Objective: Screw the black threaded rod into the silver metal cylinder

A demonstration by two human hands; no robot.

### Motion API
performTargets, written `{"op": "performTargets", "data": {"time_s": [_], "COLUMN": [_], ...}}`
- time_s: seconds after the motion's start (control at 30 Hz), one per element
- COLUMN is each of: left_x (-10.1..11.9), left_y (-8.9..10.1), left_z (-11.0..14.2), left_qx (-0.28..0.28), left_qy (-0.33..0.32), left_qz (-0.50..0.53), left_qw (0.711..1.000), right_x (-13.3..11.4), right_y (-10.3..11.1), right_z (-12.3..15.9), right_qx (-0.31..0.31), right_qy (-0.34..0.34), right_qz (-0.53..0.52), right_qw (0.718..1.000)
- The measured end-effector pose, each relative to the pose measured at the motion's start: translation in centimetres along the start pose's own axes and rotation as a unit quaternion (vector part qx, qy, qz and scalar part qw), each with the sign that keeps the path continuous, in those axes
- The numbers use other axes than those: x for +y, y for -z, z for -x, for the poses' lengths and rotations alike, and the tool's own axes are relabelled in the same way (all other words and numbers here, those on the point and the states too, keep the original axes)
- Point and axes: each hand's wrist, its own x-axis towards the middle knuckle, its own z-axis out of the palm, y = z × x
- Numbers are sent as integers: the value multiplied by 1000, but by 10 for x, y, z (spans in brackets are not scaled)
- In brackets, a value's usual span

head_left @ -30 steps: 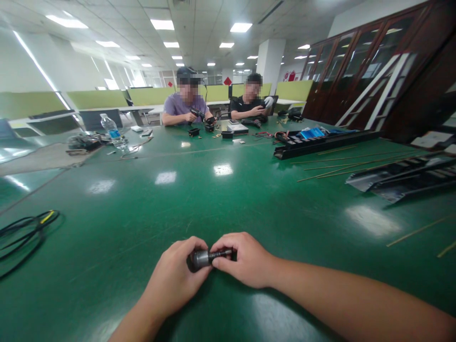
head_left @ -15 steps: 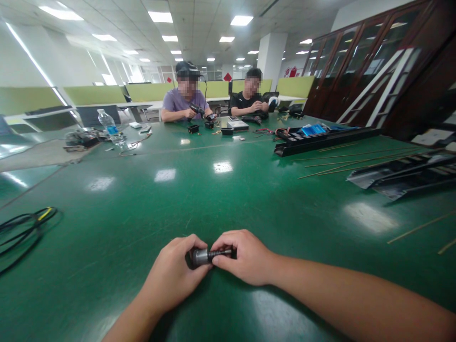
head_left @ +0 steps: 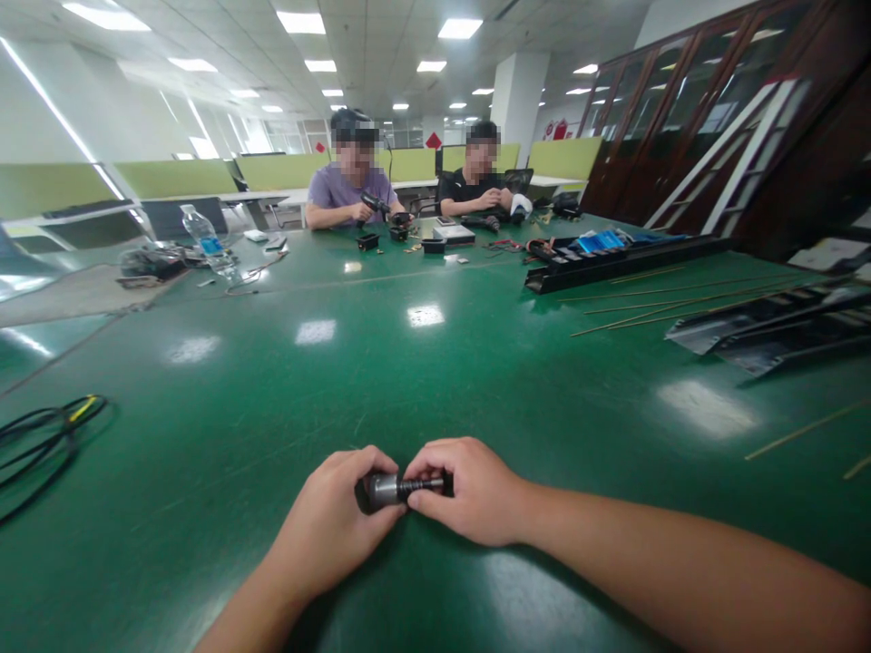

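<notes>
A small metal part (head_left: 386, 490) lies sideways between my hands, low over the green table (head_left: 354, 390). It has a wide grey cylinder at its left end and a thinner dark shaft with ridges or a coil toward the right. My left hand (head_left: 340, 517) is closed round the wide end, thumb below and fingers above. With its fingertips and thumb, my right hand (head_left: 466, 490) pinches the thin shaft, whose tip points into the palm. My fingers cover some of the part, so its exact kind is unclear.
A coiled black cable (head_left: 54, 435) lies at the left. Thin rods (head_left: 640, 317) and metal channels (head_left: 735, 340) sit at the right. Across the table two people work, one in a purple shirt (head_left: 350, 195) holding a tool, near small black boxes (head_left: 434, 246). A plastic bottle (head_left: 204, 238) stands back left.
The camera view has tilted slightly, shifting the background upward. Both hands keep nearly the same hold on the metal part.
</notes>
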Motion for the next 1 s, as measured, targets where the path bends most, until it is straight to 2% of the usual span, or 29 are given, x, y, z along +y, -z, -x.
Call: {"op": "performTargets", "data": {"time_s": [1.0], "left_x": [-3], "left_y": [4], "left_z": [1], "left_qx": [12], "left_qy": [8], "left_qz": [-6], "left_qw": [1000], "right_x": [3], "right_y": [-2], "right_z": [1], "right_qx": [8], "right_qy": [-7], "right_qz": [-15], "right_qw": [1000]}}
